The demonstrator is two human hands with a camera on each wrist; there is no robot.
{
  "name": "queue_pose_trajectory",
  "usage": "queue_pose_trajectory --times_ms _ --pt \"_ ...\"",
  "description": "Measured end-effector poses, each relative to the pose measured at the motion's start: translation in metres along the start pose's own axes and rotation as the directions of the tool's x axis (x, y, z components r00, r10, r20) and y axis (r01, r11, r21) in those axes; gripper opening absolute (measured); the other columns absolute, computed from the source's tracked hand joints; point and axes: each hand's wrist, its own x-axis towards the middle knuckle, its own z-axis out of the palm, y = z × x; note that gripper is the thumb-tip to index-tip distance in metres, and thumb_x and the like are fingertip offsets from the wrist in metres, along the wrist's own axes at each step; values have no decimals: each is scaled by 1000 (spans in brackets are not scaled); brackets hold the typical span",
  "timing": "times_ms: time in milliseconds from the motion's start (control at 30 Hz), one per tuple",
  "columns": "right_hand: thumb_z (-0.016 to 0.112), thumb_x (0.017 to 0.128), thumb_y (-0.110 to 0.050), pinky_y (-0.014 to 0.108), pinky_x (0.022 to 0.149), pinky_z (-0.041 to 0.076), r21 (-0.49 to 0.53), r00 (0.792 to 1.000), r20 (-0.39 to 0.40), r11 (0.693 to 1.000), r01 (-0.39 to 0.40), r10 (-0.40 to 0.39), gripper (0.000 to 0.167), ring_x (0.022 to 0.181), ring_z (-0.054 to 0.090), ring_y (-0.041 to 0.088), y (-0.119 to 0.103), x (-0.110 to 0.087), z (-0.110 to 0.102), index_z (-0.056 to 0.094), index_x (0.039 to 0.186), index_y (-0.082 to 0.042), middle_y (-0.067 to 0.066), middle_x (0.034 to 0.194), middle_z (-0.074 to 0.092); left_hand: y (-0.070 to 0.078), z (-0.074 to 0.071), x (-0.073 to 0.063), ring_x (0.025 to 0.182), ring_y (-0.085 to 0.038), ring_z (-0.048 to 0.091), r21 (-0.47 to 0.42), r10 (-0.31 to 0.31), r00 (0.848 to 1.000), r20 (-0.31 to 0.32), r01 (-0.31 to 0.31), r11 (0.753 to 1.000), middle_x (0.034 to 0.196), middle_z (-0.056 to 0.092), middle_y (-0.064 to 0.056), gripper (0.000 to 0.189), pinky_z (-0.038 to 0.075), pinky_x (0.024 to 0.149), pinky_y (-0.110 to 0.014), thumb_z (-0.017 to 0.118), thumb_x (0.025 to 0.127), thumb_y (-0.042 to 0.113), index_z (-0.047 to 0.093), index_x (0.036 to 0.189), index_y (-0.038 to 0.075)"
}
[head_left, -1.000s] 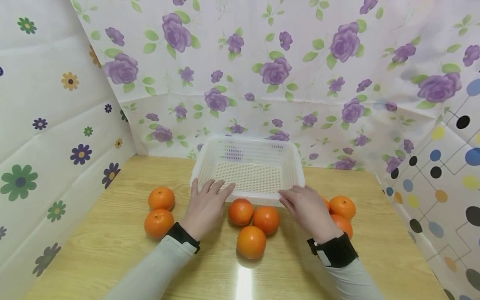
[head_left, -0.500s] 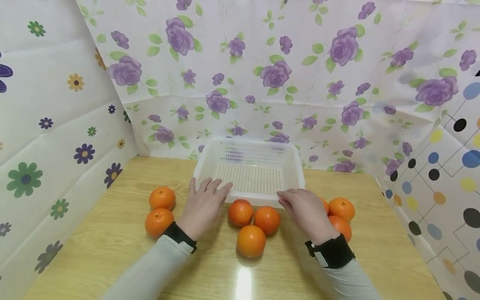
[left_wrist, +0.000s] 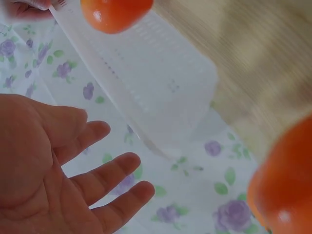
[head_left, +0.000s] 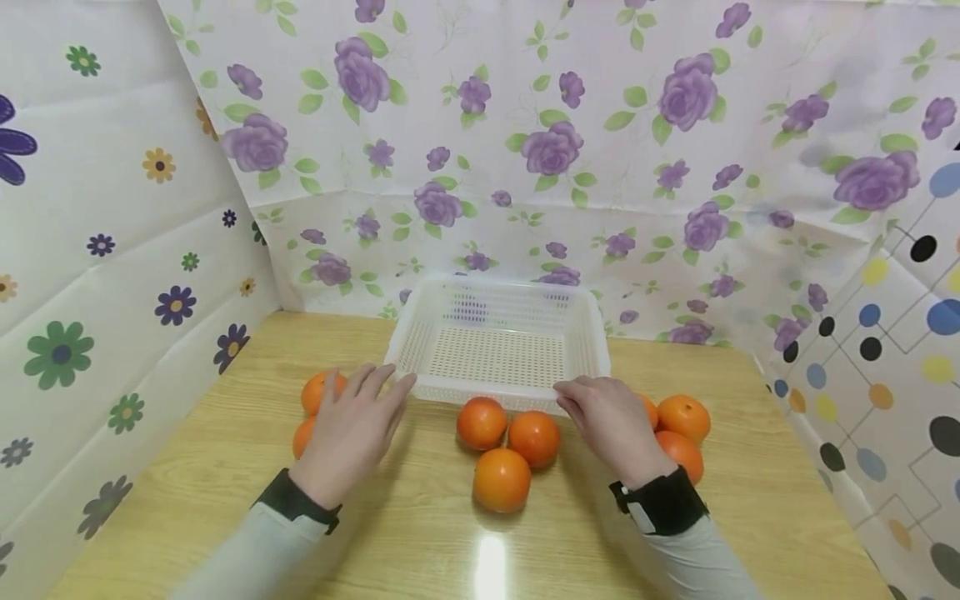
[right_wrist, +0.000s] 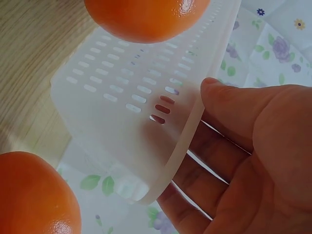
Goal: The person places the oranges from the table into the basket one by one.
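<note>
A white plastic basket [head_left: 517,393] with slotted sides stands at the back of the wooden table in the head view, nothing inside it. My right hand [head_left: 617,425] grips its near right rim; in the right wrist view the thumb [right_wrist: 226,105] lies outside the wall and the fingers reach over inside. My left hand [head_left: 351,433] hovers near the front left corner, fingers spread and apart from the basket in the left wrist view. It partly covers two oranges [head_left: 315,390] on the left. Three oranges [head_left: 502,481] sit close together before the basket.
More oranges [head_left: 684,418] lie to the right, partly behind the right hand. A floral cloth [head_left: 551,150] hangs behind the basket, and patterned cloths [head_left: 90,275] close off the left and right sides.
My left hand has left the basket's front rim and moved left, now overlapping the two left oranges. The right hand keeps its hold on the rim; basket and oranges have stayed put.
</note>
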Motion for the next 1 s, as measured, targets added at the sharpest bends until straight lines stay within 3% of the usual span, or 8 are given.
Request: queue_pose_trajectory --times_ms 233,500,767,1000 --pt "83 101 -14 49 87 63 -6 1000 16 1000 2 -2 18 91 76 29 0 2 -1 83 119 -8 4 103 81 -21 -12 -22 136 -48 58 2 3 1000 -8 -3 1000 147 64 -24 47 34 115 -79 82 103 25 70 147 13" --pt "81 102 -14 51 94 60 -13 999 34 1000 -1 2 18 93 76 31 -1 2 0 83 120 -8 4 104 81 -39 -14 -47 132 -50 59 -22 -29 1000 9 29 999 146 63 -26 53 43 108 -75 83 100 27 69 148 9" --pt "81 102 -14 51 92 59 -30 1000 6 1000 9 -9 16 90 75 30 -2 3 0 82 117 -8 4 100 80 -48 -11 -60 132 -57 56 -38 -91 995 30 92 995 149 60 -30 55 43 107 -77 82 101 29 67 150 9" --pt "81 103 -13 51 94 59 -18 1000 28 1000 -6 7 17 92 75 30 -3 2 0 82 118 -7 4 103 80 -50 -4 -66 128 -57 59 -25 -120 991 65 122 992 144 61 -34 59 52 99 -75 87 98 28 67 150 9"
